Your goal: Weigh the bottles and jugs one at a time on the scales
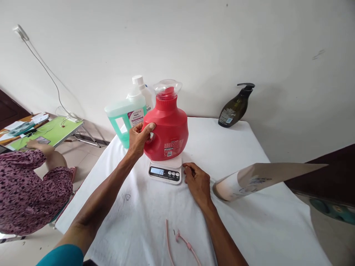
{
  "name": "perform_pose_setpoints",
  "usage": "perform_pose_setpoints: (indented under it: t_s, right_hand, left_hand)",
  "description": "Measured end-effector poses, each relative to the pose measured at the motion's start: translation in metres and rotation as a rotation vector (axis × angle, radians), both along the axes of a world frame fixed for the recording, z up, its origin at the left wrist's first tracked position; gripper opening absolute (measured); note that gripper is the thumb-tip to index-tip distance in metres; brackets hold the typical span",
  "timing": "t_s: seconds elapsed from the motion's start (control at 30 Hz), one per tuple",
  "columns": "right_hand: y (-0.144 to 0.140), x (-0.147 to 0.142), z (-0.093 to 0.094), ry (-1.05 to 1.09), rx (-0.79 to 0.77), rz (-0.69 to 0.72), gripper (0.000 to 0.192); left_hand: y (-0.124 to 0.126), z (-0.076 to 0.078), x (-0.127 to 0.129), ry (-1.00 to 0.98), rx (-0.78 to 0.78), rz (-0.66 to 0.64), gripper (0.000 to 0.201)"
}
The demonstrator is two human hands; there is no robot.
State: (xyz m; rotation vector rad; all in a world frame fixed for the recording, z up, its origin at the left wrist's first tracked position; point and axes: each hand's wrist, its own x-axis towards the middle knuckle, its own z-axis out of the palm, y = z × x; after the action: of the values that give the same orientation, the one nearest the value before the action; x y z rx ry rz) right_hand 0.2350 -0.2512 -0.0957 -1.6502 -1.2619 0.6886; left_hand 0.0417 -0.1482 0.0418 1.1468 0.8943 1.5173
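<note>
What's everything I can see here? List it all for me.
red jug: one, red with a clear cap, standing on the scale
scale: one, white, on the table, display lit
green jug: one, clear with green liquid, behind the red jug
white bottle: one, white, by the wall
pump bottle: one, dark, leaning on the wall
pink cord: one, pink, near table edge
table: one, white cloth
seated person: one, patterned sleeve, far left
left hand: gripping the red jug's handle
right hand: beside the scale, on the table
</note>
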Motion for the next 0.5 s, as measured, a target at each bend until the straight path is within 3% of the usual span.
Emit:
perform_pose_setpoints:
  t_s: [0.13,0.23,0.33,0.5]
  right_hand:
    - [0.000,-0.001,0.000,0.037,-0.007,-0.014,0.048]
    - [0.000,-0.002,0.005,0.051,-0.024,-0.019,0.046]
    - [-0.002,-0.003,0.012,0.054,-0.044,-0.017,0.044]
    - [-0.002,-0.005,0.017,0.050,-0.063,-0.027,0.045]
  left_hand:
    - [0.006,0.000,-0.010,0.067,0.043,-0.037,0.067]
    - [0.011,-0.009,-0.022,0.187,0.131,-0.051,0.065]
    - [0.015,-0.038,-0.032,0.175,0.102,0.046,0.062]
    - [0.013,-0.107,-0.038,0.170,-0.050,0.264,0.063]
